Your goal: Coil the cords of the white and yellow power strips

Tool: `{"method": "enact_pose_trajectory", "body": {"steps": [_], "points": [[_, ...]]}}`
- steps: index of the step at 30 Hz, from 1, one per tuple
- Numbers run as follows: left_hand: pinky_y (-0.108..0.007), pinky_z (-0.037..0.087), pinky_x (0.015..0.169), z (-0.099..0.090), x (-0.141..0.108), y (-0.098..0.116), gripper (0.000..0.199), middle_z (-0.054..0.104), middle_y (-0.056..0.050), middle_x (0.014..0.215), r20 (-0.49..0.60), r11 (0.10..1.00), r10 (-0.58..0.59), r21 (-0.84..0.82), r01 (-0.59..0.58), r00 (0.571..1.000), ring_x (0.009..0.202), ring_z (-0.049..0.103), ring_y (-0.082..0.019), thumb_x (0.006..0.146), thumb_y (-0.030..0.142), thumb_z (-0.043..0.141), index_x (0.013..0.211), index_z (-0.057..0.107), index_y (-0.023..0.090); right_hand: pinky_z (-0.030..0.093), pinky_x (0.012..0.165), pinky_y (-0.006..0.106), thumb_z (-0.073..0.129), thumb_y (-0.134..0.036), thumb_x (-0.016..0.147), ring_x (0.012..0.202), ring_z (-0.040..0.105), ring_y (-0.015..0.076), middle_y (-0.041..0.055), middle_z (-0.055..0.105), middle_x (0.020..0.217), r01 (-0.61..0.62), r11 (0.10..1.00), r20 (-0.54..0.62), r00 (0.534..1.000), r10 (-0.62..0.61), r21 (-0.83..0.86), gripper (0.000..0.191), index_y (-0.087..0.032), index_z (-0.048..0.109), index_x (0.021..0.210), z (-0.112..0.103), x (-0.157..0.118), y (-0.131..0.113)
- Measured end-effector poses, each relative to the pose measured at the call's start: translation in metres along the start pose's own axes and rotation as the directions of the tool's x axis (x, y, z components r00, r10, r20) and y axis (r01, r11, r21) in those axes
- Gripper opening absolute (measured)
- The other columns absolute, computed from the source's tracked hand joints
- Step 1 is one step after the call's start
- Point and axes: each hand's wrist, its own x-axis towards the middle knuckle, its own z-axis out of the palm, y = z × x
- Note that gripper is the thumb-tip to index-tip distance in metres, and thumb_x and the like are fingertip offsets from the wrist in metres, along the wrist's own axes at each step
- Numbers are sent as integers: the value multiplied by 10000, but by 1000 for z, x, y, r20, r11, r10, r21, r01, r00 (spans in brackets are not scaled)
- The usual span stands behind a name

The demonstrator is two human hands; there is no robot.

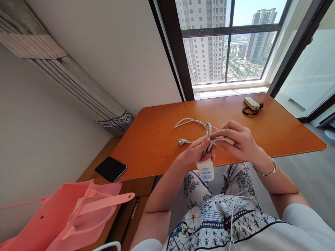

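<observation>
My left hand [197, 150] is closed around the top of a white power strip [206, 170] and a loop of its cord, above the table's near edge. Below the fingers, the strip's socket face with blue marks hangs over my lap. Fingers of my right hand [239, 141] pinch the white cord [222, 139] just to the right, close to the left hand. More of the cord lies loosely curved on the tabletop behind the hands. Its plug [182, 141] rests on the table left of them. My palms hide part of the coil.
On the orange-brown table [151, 139], a beige power strip [251, 103] with a coiled black cord sits at the far right. A black tablet [111, 169] lies at the left corner, beside an open pink bag [78, 212]. A window [230, 42] stands behind the table.
</observation>
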Motion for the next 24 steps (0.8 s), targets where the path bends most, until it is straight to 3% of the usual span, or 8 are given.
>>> {"method": "enact_pose_trajectory", "body": {"steps": [3,5,10,14,18,21,24], "points": [[-288,529,471,3,-3,4,613,310,119,434,119,987,-32,-151,50,992,295,234,-39,804,790,504,815,528,178,531,881,338,556,-358,975,1016,623,184,82,629,1091,-123,982,48,992,117,143,298,-232,646,1229,0,7,10],[-270,512,432,5,-6,7,550,296,123,435,146,970,-27,-235,61,989,280,216,-30,812,728,570,769,492,185,518,923,349,537,-361,984,1053,625,186,81,647,1120,-193,948,108,979,171,253,329,-218,613,1271,3,8,14],[-264,517,414,5,-10,8,477,288,131,430,190,939,-65,-320,125,980,268,204,-21,817,612,651,729,468,180,474,642,234,618,-406,932,729,572,113,17,614,858,-345,818,164,938,304,460,348,-176,617,1193,8,6,16],[-263,556,491,3,-4,9,407,343,130,433,61,971,-26,-236,40,998,281,258,-25,862,552,635,866,566,151,364,502,206,665,-409,893,545,443,72,-47,500,642,-362,743,107,923,369,562,271,-166,666,1013,10,9,16],[-272,579,550,4,0,11,417,392,122,467,-38,987,-8,-161,2,999,306,303,-23,852,560,648,899,585,150,368,495,217,646,-408,894,531,449,74,-19,567,646,-393,704,76,896,437,592,252,-163,703,906,14,12,15],[-275,580,550,8,-1,12,402,369,128,481,-65,991,-15,-135,6,998,314,287,-19,859,545,645,919,592,151,404,533,230,642,-403,898,577,503,91,6,611,693,-381,729,38,898,439,569,253,-168,732,917,17,11,15],[-268,570,524,13,-3,13,372,388,126,515,-70,988,3,-152,-13,998,317,287,-16,857,508,656,952,581,157,446,601,245,628,-429,917,670,558,113,34,639,778,-318,793,5,929,369,519,282,-177,748,952,17,7,17]]}}
